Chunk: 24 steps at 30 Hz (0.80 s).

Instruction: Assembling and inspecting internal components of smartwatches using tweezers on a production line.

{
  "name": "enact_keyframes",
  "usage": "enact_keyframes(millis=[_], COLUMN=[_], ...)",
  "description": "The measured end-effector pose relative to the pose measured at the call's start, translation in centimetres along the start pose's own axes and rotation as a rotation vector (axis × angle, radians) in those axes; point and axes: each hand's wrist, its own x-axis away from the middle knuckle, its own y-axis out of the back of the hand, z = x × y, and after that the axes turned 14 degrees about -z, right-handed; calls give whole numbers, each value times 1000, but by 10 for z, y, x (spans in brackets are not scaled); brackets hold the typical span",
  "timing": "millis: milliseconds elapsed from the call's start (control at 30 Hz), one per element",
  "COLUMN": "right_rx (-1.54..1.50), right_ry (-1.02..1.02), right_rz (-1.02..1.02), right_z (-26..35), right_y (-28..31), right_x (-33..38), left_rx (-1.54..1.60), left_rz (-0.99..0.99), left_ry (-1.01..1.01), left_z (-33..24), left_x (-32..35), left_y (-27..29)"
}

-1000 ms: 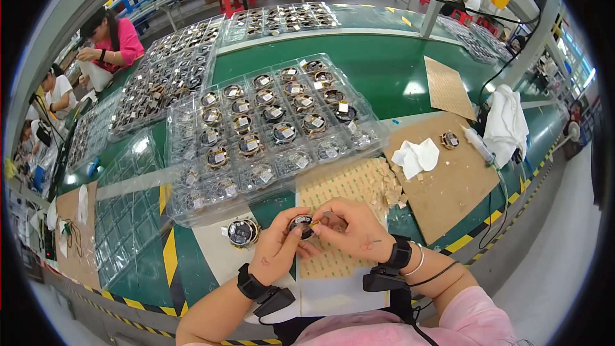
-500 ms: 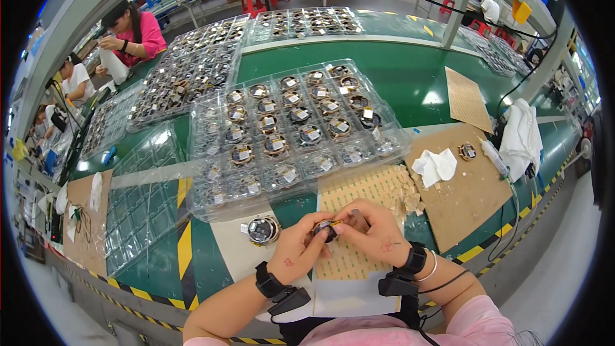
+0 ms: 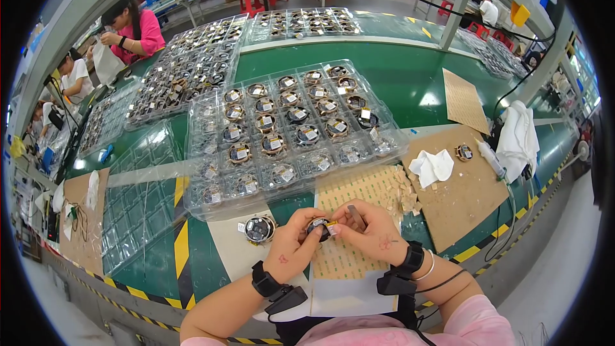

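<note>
Near side of clear tray (image 3: 293, 188): left hand (image 3: 293, 243) grips round module (image 3: 315, 224); right hand (image 3: 369, 233) pinches yellow tab (image 3: 331, 223), apparently positioning it; next move likely needs steadiness.

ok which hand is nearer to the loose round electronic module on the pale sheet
Left. The left hand is just right of the round electronic module; the right hand is farther right, beyond the left hand.
</note>
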Motion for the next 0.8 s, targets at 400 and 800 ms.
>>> enact_keyframes(millis=[400, 800], right_rx=[29, 6], right_ry=[9, -11], right_rz=[-7, -20], right_z=[-3, 2], right_y=[-1, -2], right_x=[-1, 1], left_rx=[163, 105], left_rz=[21, 16], left_ry=[27, 49], left_z=[6, -4], left_x=[0, 1], left_y=[-1, -2])
